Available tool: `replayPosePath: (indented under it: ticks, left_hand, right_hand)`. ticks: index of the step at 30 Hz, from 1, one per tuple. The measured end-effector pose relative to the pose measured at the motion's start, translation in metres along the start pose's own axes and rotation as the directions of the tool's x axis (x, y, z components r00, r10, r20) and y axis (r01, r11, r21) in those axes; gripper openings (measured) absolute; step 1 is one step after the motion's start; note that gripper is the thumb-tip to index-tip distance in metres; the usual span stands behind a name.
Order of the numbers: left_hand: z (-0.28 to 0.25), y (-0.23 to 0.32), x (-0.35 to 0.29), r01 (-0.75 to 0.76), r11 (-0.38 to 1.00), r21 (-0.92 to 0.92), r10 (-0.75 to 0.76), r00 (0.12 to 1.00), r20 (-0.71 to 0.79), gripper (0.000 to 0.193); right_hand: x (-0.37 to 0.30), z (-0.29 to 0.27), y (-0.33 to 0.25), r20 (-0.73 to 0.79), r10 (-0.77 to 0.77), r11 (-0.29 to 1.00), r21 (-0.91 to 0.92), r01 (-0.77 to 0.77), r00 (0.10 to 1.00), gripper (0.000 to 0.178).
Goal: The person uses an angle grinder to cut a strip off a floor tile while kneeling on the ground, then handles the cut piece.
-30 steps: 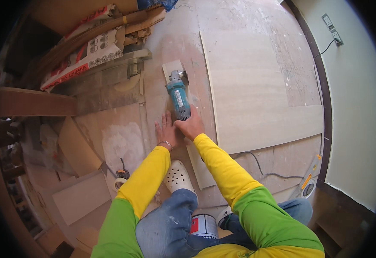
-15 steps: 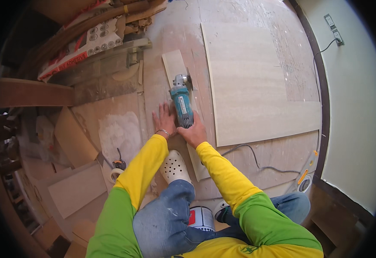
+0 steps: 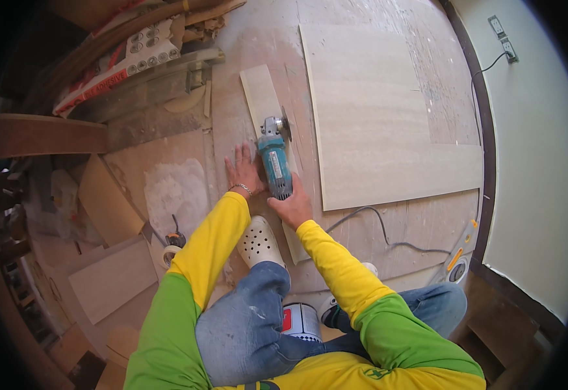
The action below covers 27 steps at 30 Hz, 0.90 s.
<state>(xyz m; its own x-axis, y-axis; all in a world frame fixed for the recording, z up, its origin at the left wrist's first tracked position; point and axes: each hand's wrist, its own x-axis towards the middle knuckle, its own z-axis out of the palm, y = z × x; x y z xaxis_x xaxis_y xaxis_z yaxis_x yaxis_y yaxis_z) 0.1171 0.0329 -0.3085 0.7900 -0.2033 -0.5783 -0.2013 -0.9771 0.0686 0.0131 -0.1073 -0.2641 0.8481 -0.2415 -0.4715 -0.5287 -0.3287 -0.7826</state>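
My right hand (image 3: 292,203) is wrapped round the rear of a teal angle grinder (image 3: 273,158), whose disc stands upright at the far end. Beneath the tool runs a narrow beige tile strip (image 3: 258,88), lying lengthwise on the dusty board floor. My left hand (image 3: 244,170) lies flat beside the grinder with its fingers spread, close to the strip's left edge. The grinder body and my hands hide the strip's middle. My white perforated clog (image 3: 258,242) rests just behind my left hand, near the strip's close end.
A large beige L-shaped tile (image 3: 368,130) lies to the right. A dark power cord (image 3: 385,227) crosses the floor towards a level (image 3: 461,250). Tile offcuts (image 3: 114,279) and a tape measure (image 3: 175,239) sit at left. A can (image 3: 302,322) stands between my legs. Wall sockets (image 3: 502,39) are at right.
The whole view has shifted slightly, so things on the floor appear a little higher and further left. My right hand still grips the grinder, and my left hand stays flat with its fingers spread.
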Motion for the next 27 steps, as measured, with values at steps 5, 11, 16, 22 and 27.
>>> replayPosePath:
  ticks: [5, 11, 16, 22, 27]
  left_hand:
    - [-0.002, 0.001, 0.0, 0.005, 0.999, 0.046, -0.005, 1.0, 0.003, 0.107]
    - [-0.009, -0.001, -0.005, -0.021, 0.999, 0.029, 0.021, 0.999, 0.026, 0.117]
    - [-0.001, -0.004, -0.004, -0.048, 0.998, 0.034, 0.049, 0.998, -0.025, 0.119]
    - [0.0, -0.002, -0.006, -0.039, 0.998, 0.059, 0.043, 0.996, -0.081, 0.117]
    - [-0.002, 0.001, -0.008, -0.028, 0.998, 0.051, 0.031, 0.998, -0.046, 0.117]
  right_hand:
    - [-0.013, -0.002, 0.007, -0.005, 0.022, 0.999, -0.042, -0.022, 1.0, 0.09]
    - [-0.024, -0.002, 0.016, -0.004, -0.001, 0.999, -0.034, 0.001, 1.0, 0.09]
    - [-0.038, -0.004, 0.025, -0.009, -0.028, 0.999, -0.025, 0.028, 1.0, 0.091]
    - [-0.055, -0.006, 0.032, -0.007, 0.012, 0.999, -0.036, -0.012, 1.0, 0.091]
    - [-0.069, -0.01, 0.039, 0.02, 0.053, 0.998, -0.03, -0.052, 0.998, 0.092]
